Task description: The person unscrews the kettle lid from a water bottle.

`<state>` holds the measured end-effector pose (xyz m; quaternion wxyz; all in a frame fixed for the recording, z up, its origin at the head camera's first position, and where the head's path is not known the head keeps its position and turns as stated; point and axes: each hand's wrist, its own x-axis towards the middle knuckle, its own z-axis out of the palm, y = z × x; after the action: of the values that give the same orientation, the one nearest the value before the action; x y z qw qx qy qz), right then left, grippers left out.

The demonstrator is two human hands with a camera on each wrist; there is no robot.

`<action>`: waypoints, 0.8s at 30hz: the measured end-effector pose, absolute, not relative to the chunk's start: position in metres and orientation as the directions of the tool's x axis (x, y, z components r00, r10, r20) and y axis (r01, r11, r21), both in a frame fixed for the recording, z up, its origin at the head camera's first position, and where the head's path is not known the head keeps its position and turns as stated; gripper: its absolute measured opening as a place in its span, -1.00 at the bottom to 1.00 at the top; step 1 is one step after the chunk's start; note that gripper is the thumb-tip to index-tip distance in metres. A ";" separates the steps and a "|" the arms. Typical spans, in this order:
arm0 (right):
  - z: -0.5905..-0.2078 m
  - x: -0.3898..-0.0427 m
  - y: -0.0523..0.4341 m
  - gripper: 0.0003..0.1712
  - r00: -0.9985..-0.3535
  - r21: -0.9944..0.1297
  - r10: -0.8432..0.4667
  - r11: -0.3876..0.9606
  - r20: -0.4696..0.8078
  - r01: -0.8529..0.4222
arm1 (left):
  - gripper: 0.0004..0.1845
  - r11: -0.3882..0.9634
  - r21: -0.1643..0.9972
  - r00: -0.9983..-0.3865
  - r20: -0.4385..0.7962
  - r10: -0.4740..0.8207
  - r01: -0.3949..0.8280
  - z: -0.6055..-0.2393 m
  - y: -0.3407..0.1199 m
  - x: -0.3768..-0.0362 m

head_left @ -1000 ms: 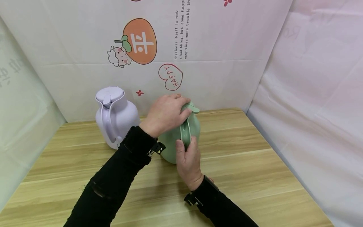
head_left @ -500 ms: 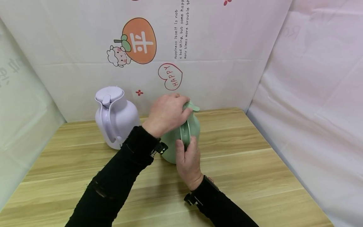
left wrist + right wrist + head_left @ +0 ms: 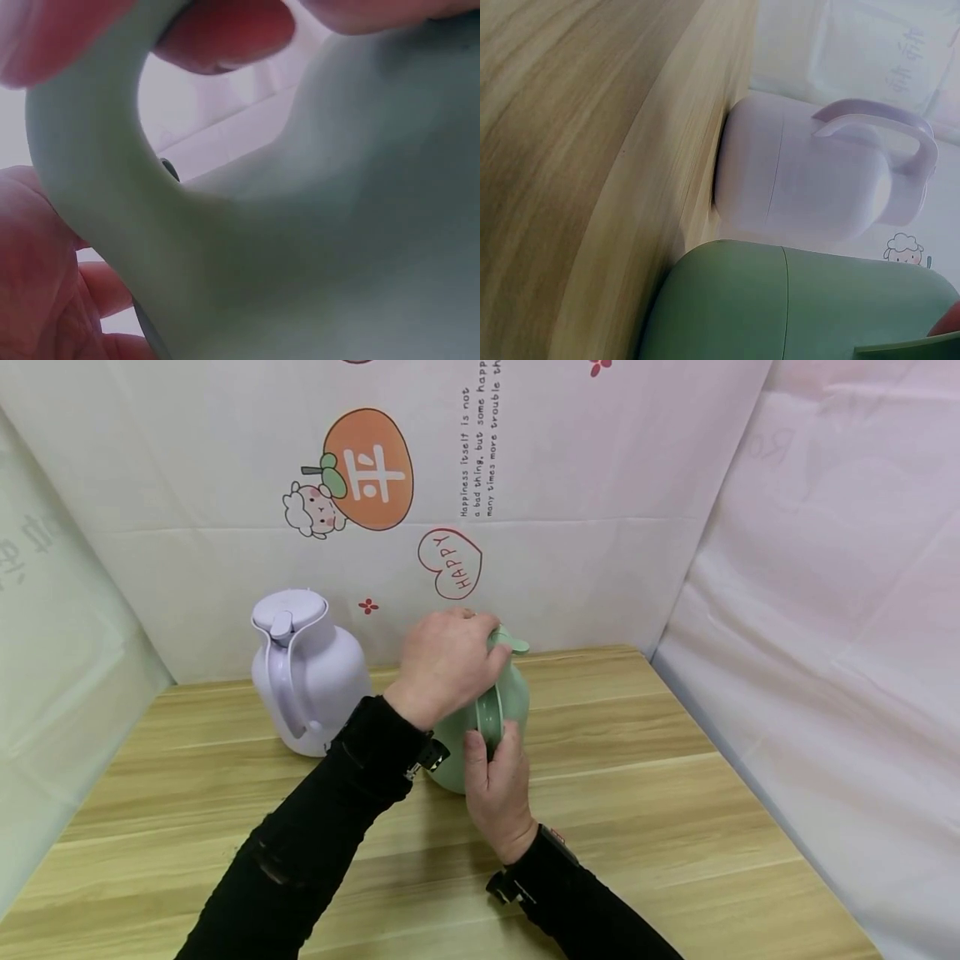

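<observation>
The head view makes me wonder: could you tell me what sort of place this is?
Probably a staged tabletop booth, not a kitchen: a wooden table is screened by a cartoon-printed backdrop and plain sheets.

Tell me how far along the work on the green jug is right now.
Already done: both jugs stand upright on the wooden table. In hand: the left hand is curled over the lid of the green jug, while the right hand grips its handle. Left: the lid sits on the jug, not lifted off, and the lilac jug stands untouched, lid on.
</observation>
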<state>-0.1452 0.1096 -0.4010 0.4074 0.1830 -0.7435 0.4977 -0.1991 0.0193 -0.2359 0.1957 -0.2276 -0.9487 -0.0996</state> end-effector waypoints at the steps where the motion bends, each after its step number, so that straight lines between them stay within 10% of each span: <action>1: -0.401 -0.145 0.110 -0.65 -0.606 -0.595 0.132 0.437 0.785 -0.675 | -0.65 0.876 0.102 -0.819 0.419 0.392 0.472 -0.237 0.019 -0.199; 24: -0.402 -0.143 0.111 -0.66 -0.636 -0.623 0.136 0.434 0.759 -0.651 | -0.35 0.604 0.247 -0.643 0.124 0.756 0.758 -0.218 -0.022 -0.241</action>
<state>-0.1435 0.1114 -0.4022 0.3905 0.1712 -0.7515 0.5035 -0.2414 -0.0219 -0.2180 0.0033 -0.4227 -0.8955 -0.1392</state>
